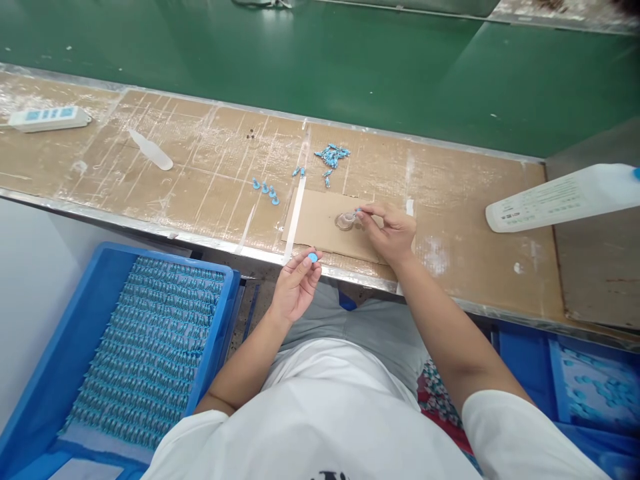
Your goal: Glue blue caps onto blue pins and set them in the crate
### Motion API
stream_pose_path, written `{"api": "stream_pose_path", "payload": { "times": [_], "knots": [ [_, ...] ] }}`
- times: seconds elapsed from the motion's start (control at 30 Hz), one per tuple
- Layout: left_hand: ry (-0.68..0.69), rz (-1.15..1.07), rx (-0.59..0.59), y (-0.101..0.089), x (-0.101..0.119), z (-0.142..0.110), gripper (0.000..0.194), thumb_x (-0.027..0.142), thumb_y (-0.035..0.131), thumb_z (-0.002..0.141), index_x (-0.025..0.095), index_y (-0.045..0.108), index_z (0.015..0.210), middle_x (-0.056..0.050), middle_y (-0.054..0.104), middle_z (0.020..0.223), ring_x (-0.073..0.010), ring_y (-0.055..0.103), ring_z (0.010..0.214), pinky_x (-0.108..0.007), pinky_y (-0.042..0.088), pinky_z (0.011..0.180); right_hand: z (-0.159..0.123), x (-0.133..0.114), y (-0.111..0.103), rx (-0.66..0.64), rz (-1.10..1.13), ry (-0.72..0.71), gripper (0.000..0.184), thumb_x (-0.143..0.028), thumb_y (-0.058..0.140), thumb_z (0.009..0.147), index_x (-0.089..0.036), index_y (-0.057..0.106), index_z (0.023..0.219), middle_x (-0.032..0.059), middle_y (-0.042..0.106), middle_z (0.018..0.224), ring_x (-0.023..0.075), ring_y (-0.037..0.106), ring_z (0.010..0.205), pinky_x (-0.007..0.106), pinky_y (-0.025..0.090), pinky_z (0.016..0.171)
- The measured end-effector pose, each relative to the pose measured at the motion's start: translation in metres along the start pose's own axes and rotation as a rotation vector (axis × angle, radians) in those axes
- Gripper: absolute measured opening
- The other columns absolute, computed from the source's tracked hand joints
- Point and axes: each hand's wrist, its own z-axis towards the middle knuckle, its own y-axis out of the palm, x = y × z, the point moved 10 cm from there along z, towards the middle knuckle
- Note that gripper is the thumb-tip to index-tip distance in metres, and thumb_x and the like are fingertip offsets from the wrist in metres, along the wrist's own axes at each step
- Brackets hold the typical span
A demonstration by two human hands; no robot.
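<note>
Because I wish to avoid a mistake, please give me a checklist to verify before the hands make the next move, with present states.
1. Left hand holds the round blue piece: ok.
2. Right hand holds the small blue piece above the cardboard: ok.
3. Small blue piece touches the clear patch: cannot tell.
4. Both pieces joined: not ok, they are apart.
5. Large bottle away from both hands: ok.
</note>
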Motion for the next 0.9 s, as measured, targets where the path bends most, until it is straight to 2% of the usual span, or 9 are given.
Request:
{"api": "stream_pose_path", "payload": {
  "times": [0.2,0.43,0.6,0.73,0.83,0.9],
  "knots": [
    [-0.022,-0.013,0.024,-0.002,-0.002,0.0,0.02,0.011,0.072,0.077,0.013,0.072,0.096,-0.006,0.074,0.096,-0.0063,0.069,0.074,-0.014,0.057,0.075,0.001,0.005,0.004,-0.038,-0.027,0.041,0.016,-0.042,0.066,0.084,-0.033,0.074,0.095,0.0032,0.075,0.098,0.0268,0.071,0.095,0.049,0.055,0.092],
    [-0.007,-0.003,0.006,0.0,0.001,0.002,0.019,0.011,0.073,0.077,0.012,0.072,0.096,-0.007,0.074,0.095,-0.0058,0.069,0.074,-0.012,0.057,0.074,0.0,0.006,0.012,-0.106,-0.04,-0.03,0.016,-0.037,0.067,0.084,-0.036,0.074,0.098,0.0021,0.075,0.098,0.0263,0.071,0.094,0.048,0.054,0.091],
    [-0.005,0.012,0.017,-0.001,0.001,0.001,0.02,0.011,0.072,0.077,0.013,0.072,0.097,-0.006,0.074,0.098,-0.0059,0.069,0.076,-0.013,0.057,0.075,0.001,0.004,0.012,-0.123,-0.069,-0.003,0.014,-0.038,0.068,0.084,-0.036,0.074,0.095,0.0022,0.075,0.097,0.0261,0.07,0.094,0.049,0.054,0.093],
    [-0.009,0.03,0.02,0.0,0.001,0.001,0.021,0.011,0.072,0.077,0.013,0.072,0.097,-0.006,0.074,0.101,-0.0063,0.07,0.078,-0.014,0.056,0.077,0.001,0.008,-0.002,0.015,-0.012,0.14,0.019,-0.044,0.068,0.083,-0.03,0.074,0.095,0.0035,0.075,0.097,0.0257,0.071,0.095,0.046,0.056,0.093],
    [-0.016,0.039,0.03,0.005,0.001,0.003,0.019,0.01,0.072,0.077,0.014,0.072,0.096,-0.005,0.074,0.098,-0.006,0.07,0.077,-0.014,0.056,0.076,0.0,0.017,-0.012,0.125,0.119,0.314,0.028,-0.049,0.071,0.079,-0.026,0.072,0.095,0.0045,0.075,0.094,0.0251,0.072,0.09,0.042,0.06,0.085],
    [-0.015,0.032,0.012,0.014,0.0,0.006,0.018,0.01,0.072,0.078,0.014,0.073,0.095,-0.005,0.074,0.095,-0.006,0.069,0.075,-0.014,0.056,0.075,-0.002,0.022,-0.013,0.148,0.245,0.432,0.032,-0.051,0.073,0.077,-0.025,0.071,0.096,0.0045,0.076,0.093,0.0242,0.073,0.088,0.039,0.062,0.078]
  ]
}}
